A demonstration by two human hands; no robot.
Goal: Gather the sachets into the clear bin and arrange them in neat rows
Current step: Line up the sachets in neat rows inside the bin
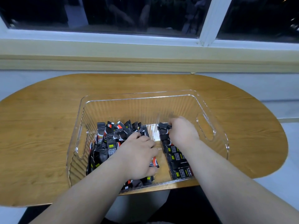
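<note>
A window (pixel 113 15) with a white frame runs along the far side, beyond the bin. The wooden table (pixel 40 120) has rounded ends, and the bin sits on it at the near edge. The clear bin (pixel 139 105) has ribbed walls and a cut-out handle at each end.

Inside the bin, its left half holds a loose heap (pixel 111 138) of black sachets, lying and standing at mixed angles. Along the bin's right half a row (pixel 176 159) of sachets lies flat, overlapping from the near wall toward the far one.

The left hand (pixel 137 156) rests palm down on the heap, fingers curled into it; whether it grips any cannot be told. The right hand (pixel 182 130) is at the row's far end, fingers pinching a sachet (pixel 164 126) there.
</note>
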